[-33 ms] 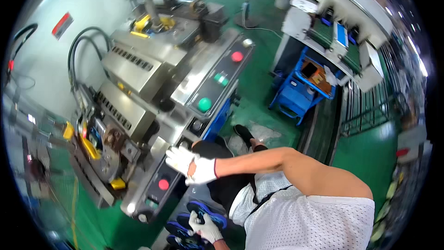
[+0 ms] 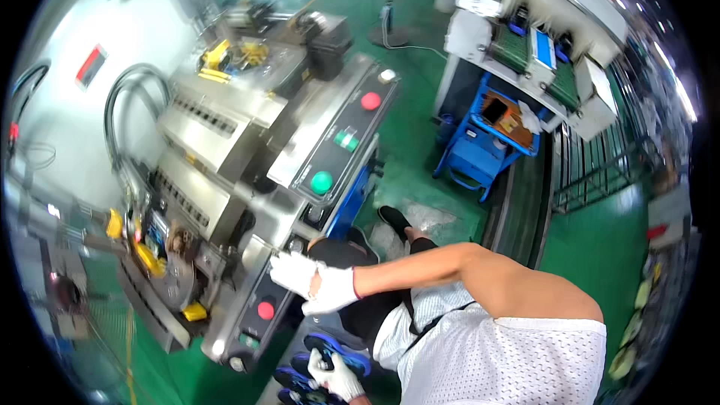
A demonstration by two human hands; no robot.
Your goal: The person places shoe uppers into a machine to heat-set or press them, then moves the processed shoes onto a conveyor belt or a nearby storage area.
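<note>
In a white glove, my right hand [image 2: 316,283] stretches over the front edge of a metal machine, its fingers extended and holding nothing I can see. It is near the machine's lower control panel [image 2: 251,315], which has a red button. Lower down, my left hand [image 2: 337,378], also gloved, has its fingers curled on one of several black-and-blue shoe-like pieces [image 2: 351,360]. They sit close together beside the machine, and the picture's lower part hides some of them. The machine's steel blocks [image 2: 204,124] and yellow-handled parts [image 2: 151,262] lie beyond my right hand.
A second control panel [image 2: 341,142] carries red and green buttons. To the right stand a blue cart [image 2: 480,156] with a phone on top and a conveyor [image 2: 512,49] bearing black-and-blue shoes. Black hoses [image 2: 112,109] hang by the wall. My legs are close to the machine's front.
The machine and cart sit slightly farther left in my view, which has shifted a little. Both hands keep nearly the same place and shape.
</note>
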